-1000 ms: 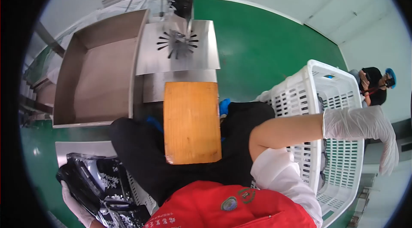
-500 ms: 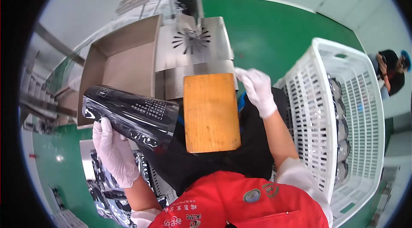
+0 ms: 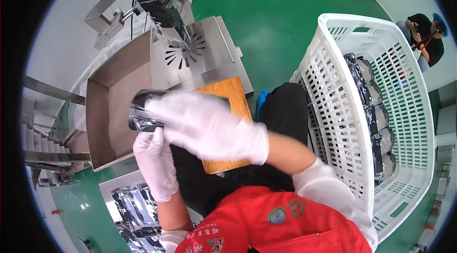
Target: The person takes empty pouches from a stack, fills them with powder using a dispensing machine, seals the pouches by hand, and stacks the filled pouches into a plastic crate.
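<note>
A glossy black plastic bag (image 3: 139, 109) lies across the wooden board (image 3: 237, 95). My left hand (image 3: 157, 160), in a white glove, pinches the bag's near left edge. My right hand (image 3: 209, 126), also gloved, reaches over the bag from the right and hides most of it. Motion smears the fingers of that hand, so whether they grip the bag cannot be made out. The board sits above my lap, partly covered by the bag and my right arm.
A grey-brown tray (image 3: 128, 79) stands at the left, beside a steel machine (image 3: 216, 45) with a slotted plate. To the right, a white basket (image 3: 328, 96) holds several black packages (image 3: 378, 124). More black bags (image 3: 135, 207) lie at lower left. A person (image 3: 423, 38) is at far right.
My right hand has swung left from beside the board onto the bag. The bag and my left hand have moved right, bringing the bag over the board. The view has shifted too.
</note>
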Action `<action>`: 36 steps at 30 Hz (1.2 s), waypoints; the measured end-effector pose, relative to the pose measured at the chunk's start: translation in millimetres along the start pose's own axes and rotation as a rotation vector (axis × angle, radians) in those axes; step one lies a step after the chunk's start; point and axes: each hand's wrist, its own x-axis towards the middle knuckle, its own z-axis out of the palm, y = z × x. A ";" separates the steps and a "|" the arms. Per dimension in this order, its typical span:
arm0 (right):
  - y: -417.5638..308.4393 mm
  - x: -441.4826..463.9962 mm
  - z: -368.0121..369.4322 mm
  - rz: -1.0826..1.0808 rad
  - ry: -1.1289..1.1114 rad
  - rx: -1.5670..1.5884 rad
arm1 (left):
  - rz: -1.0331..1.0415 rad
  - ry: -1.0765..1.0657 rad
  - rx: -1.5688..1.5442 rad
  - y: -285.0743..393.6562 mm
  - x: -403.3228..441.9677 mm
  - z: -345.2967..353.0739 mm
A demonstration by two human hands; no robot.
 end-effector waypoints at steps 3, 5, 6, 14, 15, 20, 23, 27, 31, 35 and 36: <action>3.3 -23.4 40.7 0.096 0.060 -0.003 | 0.016 0.055 0.260 6.2 -6.4 9.5; 1.8 -29.2 36.2 0.245 0.018 0.134 | 0.060 0.035 0.310 8.8 -5.4 16.8; 0.8 -29.7 32.7 0.296 -0.022 0.186 | 0.040 -0.016 0.271 9.7 -4.1 13.2; -19.8 -22.3 20.6 0.427 -0.221 0.054 | 0.028 -0.222 0.182 3.2 6.8 -1.0; -19.0 -17.3 17.2 0.554 -0.280 0.163 | -0.014 -0.238 0.229 7.9 8.0 -1.1; -2.1 -12.4 15.3 0.667 -0.218 0.448 | -0.016 -0.384 0.265 19.6 22.1 -9.9; -6.0 -2.4 22.0 0.552 -0.204 0.171 | 0.120 -0.498 0.615 15.2 31.3 -11.6; 14.0 14.2 26.1 0.495 -0.208 -0.042 | 0.484 -0.523 0.858 21.3 44.1 -9.2; 39.4 24.6 47.8 0.528 -0.109 0.078 | 0.562 -0.462 0.852 17.5 58.3 -14.9; 70.9 36.6 66.0 0.416 0.059 -0.277 | 0.615 -0.245 0.934 19.6 56.3 -11.1; 72.3 40.0 64.6 0.430 0.166 -0.330 | 0.639 -0.264 1.078 23.6 49.5 -10.3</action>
